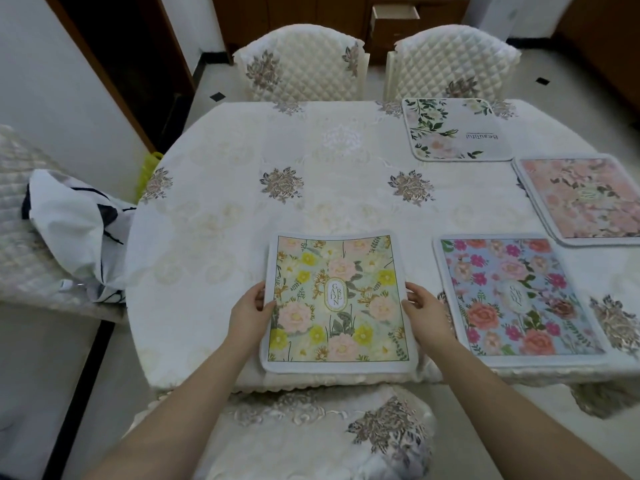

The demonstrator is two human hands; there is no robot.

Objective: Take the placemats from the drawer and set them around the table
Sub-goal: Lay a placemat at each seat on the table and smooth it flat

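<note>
gripping the yellow-flowered placemat (337, 301) by its side edges, the left hand (251, 311) and right hand (424, 311) hold it at the tabletop's (242, 202) near edge; three other placemats (516, 296) lie to the right.

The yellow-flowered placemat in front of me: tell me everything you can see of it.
The yellow-flowered placemat is roughly square with rounded corners and a pale grey border, printed with yellow and pink flowers around an oval "GARDEN" label. It looks soft. It lies at the table's near edge. The left hand and right hand hold its sides.
</note>
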